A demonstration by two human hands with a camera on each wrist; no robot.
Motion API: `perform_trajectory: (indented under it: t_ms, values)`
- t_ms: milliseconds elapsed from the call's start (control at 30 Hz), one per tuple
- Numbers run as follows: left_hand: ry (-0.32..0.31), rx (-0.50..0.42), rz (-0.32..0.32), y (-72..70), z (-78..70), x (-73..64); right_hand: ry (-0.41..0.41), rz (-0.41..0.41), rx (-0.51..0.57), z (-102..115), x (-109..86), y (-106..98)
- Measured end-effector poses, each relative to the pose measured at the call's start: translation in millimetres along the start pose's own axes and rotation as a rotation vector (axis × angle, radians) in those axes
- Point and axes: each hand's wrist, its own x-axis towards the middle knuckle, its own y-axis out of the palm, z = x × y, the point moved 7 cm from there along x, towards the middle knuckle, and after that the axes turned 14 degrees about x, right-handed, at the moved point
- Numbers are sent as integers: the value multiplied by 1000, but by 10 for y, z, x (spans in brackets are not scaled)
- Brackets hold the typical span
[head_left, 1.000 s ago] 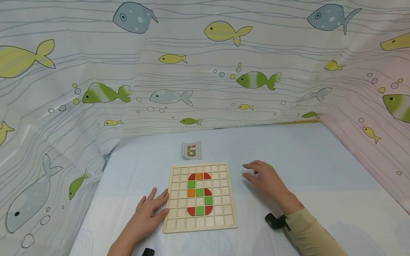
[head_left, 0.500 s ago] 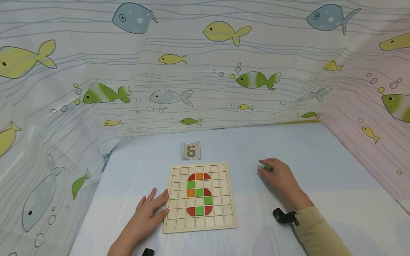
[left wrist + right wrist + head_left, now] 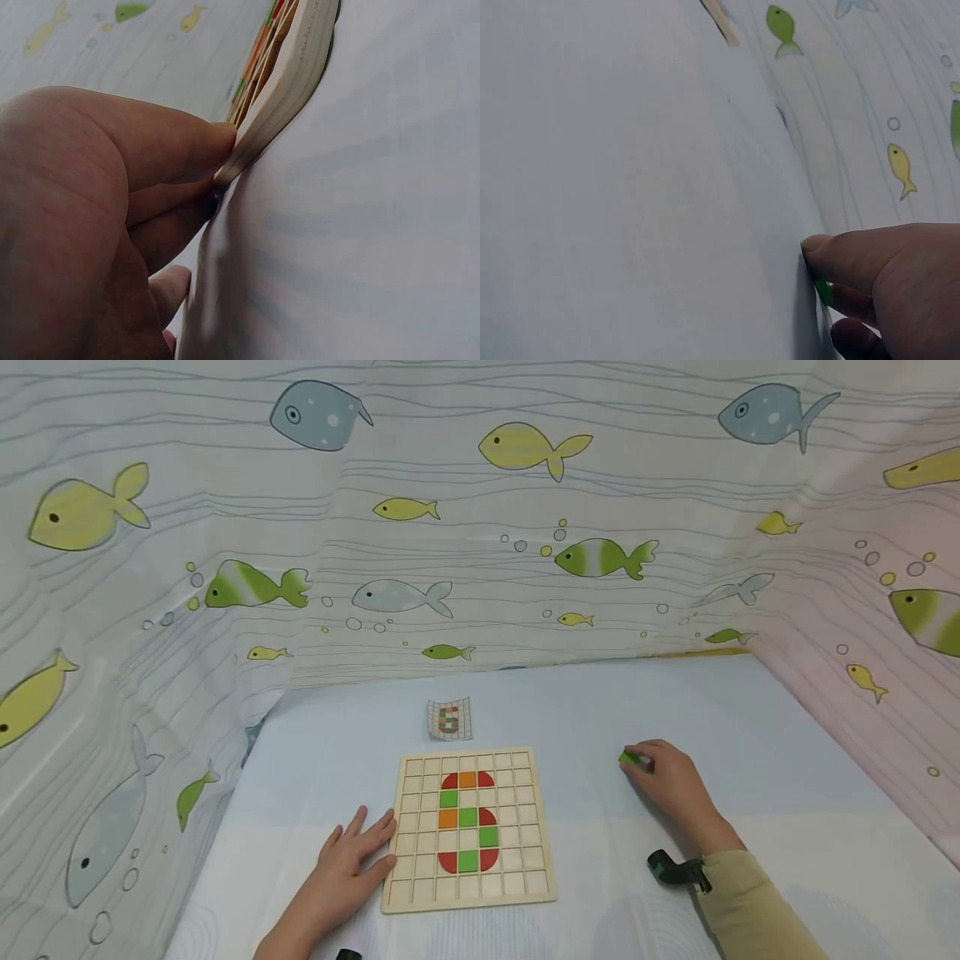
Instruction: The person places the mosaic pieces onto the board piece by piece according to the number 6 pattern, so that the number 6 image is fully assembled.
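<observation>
A wooden grid board (image 3: 517, 881) lies on the table in the head view, with red, orange and green pieces set in some cells. My left hand (image 3: 347, 864) rests at its left edge, fingers spread on the cloth. In the left wrist view the thumb (image 3: 180, 142) touches the board's side (image 3: 292, 94). Right of the board, my right hand (image 3: 671, 781) pinches a small green piece (image 3: 627, 757) at the table surface. The right wrist view shows that green piece (image 3: 823, 291) between thumb and fingers, partly hidden by them.
A small pattern card (image 3: 450, 720) with a similar coloured design lies behind the board. The table's pale cloth (image 3: 585, 710) meets a fish-printed curtain (image 3: 517, 552) at the back and sides. A black wrist camera (image 3: 671, 868) sits at the right wrist.
My right hand has moved right, away from the board's side, and its thumb and fingers have closed on the green piece. My left hand stays by the board. The head view has tilted slightly upward.
</observation>
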Motion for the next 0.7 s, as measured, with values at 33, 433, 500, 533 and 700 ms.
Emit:
perform_trajectory:
  t_ms: [33, 433, 500, 533, 700]
  values:
    - [3, 1, 0, 3, 0, -3, 1, -1, -5, -4, -4, 3]
    - [-15, 25, 9, -2, 6, 2, 24, -3, 13, -7, 1, -7]
    - [-16, 25, 8, -6, 1, -1, 27, -6, 18, -6, 0, -15]
    - [-17, 25, 7, -7, -2, -2, 28, -7, 17, -3, 0, -18]
    - [-21, 30, 11, 1, -10, -1, 11, -6, 13, 59, 10, -20]
